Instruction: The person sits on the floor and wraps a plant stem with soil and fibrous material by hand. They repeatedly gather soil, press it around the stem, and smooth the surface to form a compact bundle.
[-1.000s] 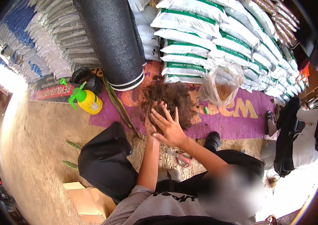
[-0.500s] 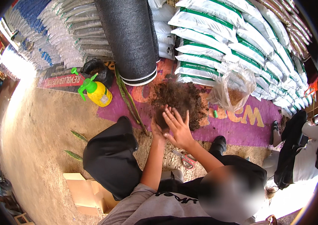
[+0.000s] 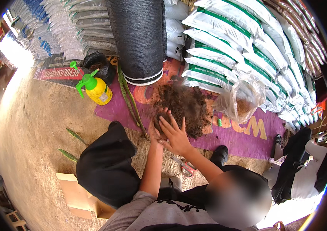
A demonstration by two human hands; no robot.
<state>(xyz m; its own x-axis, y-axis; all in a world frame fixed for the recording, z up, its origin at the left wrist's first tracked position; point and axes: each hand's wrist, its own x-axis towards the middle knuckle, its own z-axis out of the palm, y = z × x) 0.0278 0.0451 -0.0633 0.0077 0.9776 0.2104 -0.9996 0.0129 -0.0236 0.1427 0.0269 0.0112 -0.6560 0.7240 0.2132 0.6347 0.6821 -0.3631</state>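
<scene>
A rounded brown clump of soil (image 3: 161, 118) sits between my two hands, just at the near left edge of a loose dark soil heap with fine roots (image 3: 184, 104). My left hand (image 3: 154, 131) cups the clump from the left and below, its fingers partly hidden. Against its right side presses my right hand (image 3: 174, 134), fingers stretched and slightly apart, the palm out of sight. Red-handled scissors (image 3: 187, 169) lie on the floor below my wrists. Long green leaves (image 3: 128, 96) stretch along the left of the heap.
A yellow spray bottle (image 3: 98, 92) with a green top stands left, beside a black bag (image 3: 98, 65). At right is a clear plastic bag (image 3: 244, 102) of brown material. White sacks (image 3: 213, 50) and a black roll (image 3: 136, 42) stand behind; a cardboard box (image 3: 74, 196) lies near left.
The view has shifted slightly, so most things sit a little differently in the picture. My hands stay together around the soil clump, with the right fingers moved slightly over it.
</scene>
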